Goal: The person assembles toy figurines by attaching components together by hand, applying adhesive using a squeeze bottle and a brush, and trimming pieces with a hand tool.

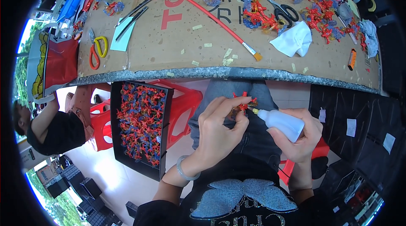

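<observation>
Workroom, cardboard-covered table (160, 48) at 12 o'clock; co-worker (59, 128) at 9 o'clock. Bearings from the held figure.

Figure (242, 106), one: red with translucent amber parts, small, partly hidden by fingers; above the lap, below the table edge. Judged light and stiff, probably plastic, its thin projections liable to snap; best pinched at the thicker body, clear of the nozzle.

Left hand (220, 126), at 7 to 8 o'clock: thumb and fingertips nearly closed, pinching the figure.

Bottle (282, 123), one: white, narrow yellowish nozzle, tilted toward the figure; tip at or just beside it, contact unclear. Judged light, the wall probably soft and yielding; best held round the broad body with gentle pressure.

Right hand (302, 141), at 4 o'clock: curled round the bottle's lower body, thumb on the near side.

Tray (168, 109), one, black, at 8 to 9 o'clock: filled with red, blue and amber figures.

On the table: brush (215, 21), red-handled, 11 to 12 o'clock; scissors (285, 12), black-handled, 1 o'clock; cloth (296, 40), white, 1 o'clock; snips (99, 47), yellow-and-orange-handled, 10 o'clock.
</observation>
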Demonstrator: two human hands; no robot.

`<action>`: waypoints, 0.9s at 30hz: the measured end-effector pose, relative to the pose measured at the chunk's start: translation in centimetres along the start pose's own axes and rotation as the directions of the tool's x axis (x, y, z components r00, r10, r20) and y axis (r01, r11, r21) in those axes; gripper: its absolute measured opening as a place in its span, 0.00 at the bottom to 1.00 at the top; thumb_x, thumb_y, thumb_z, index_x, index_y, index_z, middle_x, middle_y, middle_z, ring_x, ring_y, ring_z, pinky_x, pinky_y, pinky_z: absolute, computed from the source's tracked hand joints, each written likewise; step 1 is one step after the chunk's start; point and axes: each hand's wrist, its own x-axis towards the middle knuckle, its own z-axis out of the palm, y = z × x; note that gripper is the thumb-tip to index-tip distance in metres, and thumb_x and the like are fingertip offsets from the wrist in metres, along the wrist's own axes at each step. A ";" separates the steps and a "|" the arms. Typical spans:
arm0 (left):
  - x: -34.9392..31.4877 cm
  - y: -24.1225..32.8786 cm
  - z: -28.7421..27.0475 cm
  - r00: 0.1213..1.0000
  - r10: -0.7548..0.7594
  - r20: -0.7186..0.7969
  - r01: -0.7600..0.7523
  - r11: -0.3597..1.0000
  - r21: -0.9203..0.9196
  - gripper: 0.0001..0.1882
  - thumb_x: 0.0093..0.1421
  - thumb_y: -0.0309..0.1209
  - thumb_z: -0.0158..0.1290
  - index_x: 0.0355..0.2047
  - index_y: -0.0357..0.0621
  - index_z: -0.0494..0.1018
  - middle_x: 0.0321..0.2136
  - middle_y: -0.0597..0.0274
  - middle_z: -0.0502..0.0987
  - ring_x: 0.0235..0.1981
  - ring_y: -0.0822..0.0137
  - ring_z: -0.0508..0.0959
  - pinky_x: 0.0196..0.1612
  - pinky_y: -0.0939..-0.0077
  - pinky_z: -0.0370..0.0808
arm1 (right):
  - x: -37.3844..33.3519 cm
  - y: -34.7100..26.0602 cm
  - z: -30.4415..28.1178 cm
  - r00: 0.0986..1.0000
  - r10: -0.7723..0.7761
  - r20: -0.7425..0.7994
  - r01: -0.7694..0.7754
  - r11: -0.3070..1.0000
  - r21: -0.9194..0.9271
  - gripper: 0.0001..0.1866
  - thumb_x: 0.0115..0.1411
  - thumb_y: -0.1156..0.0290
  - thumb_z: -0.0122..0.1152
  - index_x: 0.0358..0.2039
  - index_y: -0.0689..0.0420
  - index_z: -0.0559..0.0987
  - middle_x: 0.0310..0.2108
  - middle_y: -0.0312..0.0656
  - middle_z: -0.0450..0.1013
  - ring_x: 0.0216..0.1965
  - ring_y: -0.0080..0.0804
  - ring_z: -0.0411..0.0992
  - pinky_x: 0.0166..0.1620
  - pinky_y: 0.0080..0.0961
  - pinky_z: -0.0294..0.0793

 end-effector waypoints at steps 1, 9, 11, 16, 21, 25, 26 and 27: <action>0.0 0.0 0.0 1.000 -0.012 0.000 0.012 1.000 -0.006 0.17 0.46 0.15 0.53 0.38 0.40 0.78 0.23 0.56 0.75 0.22 0.64 0.75 0.27 0.75 0.73 | 0.0 0.0 0.0 1.000 0.012 -0.002 -0.012 1.000 0.002 0.18 0.40 0.72 0.73 0.32 0.65 0.78 0.26 0.47 0.78 0.25 0.33 0.79 0.29 0.21 0.75; 0.1 -0.1 -0.1 0.999 0.039 -0.035 -0.038 0.999 0.013 0.21 0.46 0.15 0.54 0.44 0.41 0.77 0.23 0.57 0.75 0.23 0.67 0.76 0.28 0.76 0.74 | -0.2 0.7 0.0 1.000 0.015 -0.003 -0.015 1.000 0.002 0.19 0.40 0.73 0.69 0.34 0.66 0.77 0.28 0.46 0.78 0.27 0.29 0.77 0.33 0.19 0.74; 0.2 0.1 0.0 0.999 0.018 -0.049 -0.016 0.999 0.041 0.24 0.47 0.16 0.54 0.46 0.41 0.75 0.23 0.57 0.75 0.23 0.67 0.77 0.29 0.76 0.75 | -0.1 1.2 0.1 0.999 -0.007 -0.040 0.009 0.999 0.053 0.19 0.40 0.71 0.72 0.33 0.65 0.78 0.28 0.46 0.78 0.26 0.31 0.78 0.30 0.20 0.75; 0.1 -1.5 -0.1 0.998 0.051 -0.019 -0.052 0.997 -0.053 0.27 0.47 0.16 0.55 0.51 0.38 0.71 0.27 0.57 0.76 0.29 0.72 0.78 0.34 0.80 0.75 | 0.0 1.5 0.3 1.000 0.010 -0.028 -0.007 0.994 0.106 0.20 0.41 0.71 0.72 0.35 0.66 0.78 0.29 0.46 0.78 0.28 0.29 0.78 0.32 0.20 0.75; 0.2 -1.4 -0.5 0.990 -0.123 0.076 0.141 0.936 -0.324 0.24 0.50 0.15 0.53 0.50 0.37 0.70 0.31 0.58 0.77 0.33 0.76 0.77 0.36 0.82 0.74 | -0.1 1.5 -0.4 0.997 0.076 0.006 -0.076 0.980 0.184 0.19 0.42 0.72 0.70 0.35 0.67 0.78 0.30 0.46 0.78 0.31 0.29 0.78 0.35 0.20 0.75; 0.6 -1.8 -0.6 0.974 -0.177 0.144 0.226 0.830 -0.510 0.21 0.53 0.13 0.51 0.49 0.36 0.70 0.34 0.60 0.77 0.36 0.78 0.77 0.39 0.85 0.72 | -0.6 2.8 -1.2 0.965 0.221 -0.142 -0.132 0.875 0.466 0.23 0.45 0.73 0.63 0.42 0.69 0.76 0.36 0.51 0.77 0.36 0.34 0.77 0.39 0.23 0.75; 0.7 -1.8 -0.7 0.974 -0.175 0.145 0.225 0.830 -0.510 0.21 0.53 0.13 0.51 0.49 0.36 0.70 0.34 0.60 0.77 0.36 0.78 0.77 0.39 0.85 0.72 | -0.5 3.3 -1.3 0.925 0.309 -0.220 -0.128 0.801 0.585 0.25 0.46 0.73 0.61 0.46 0.70 0.75 0.40 0.53 0.76 0.39 0.36 0.77 0.41 0.25 0.75; 0.8 -1.8 -0.8 0.966 -0.187 0.181 0.259 0.772 -0.581 0.21 0.53 0.13 0.50 0.49 0.36 0.69 0.35 0.59 0.77 0.36 0.78 0.76 0.40 0.85 0.72 | -0.4 4.1 -1.6 0.928 0.306 -0.214 -0.118 0.784 0.610 0.27 0.47 0.72 0.60 0.49 0.71 0.72 0.43 0.54 0.74 0.41 0.38 0.77 0.45 0.27 0.74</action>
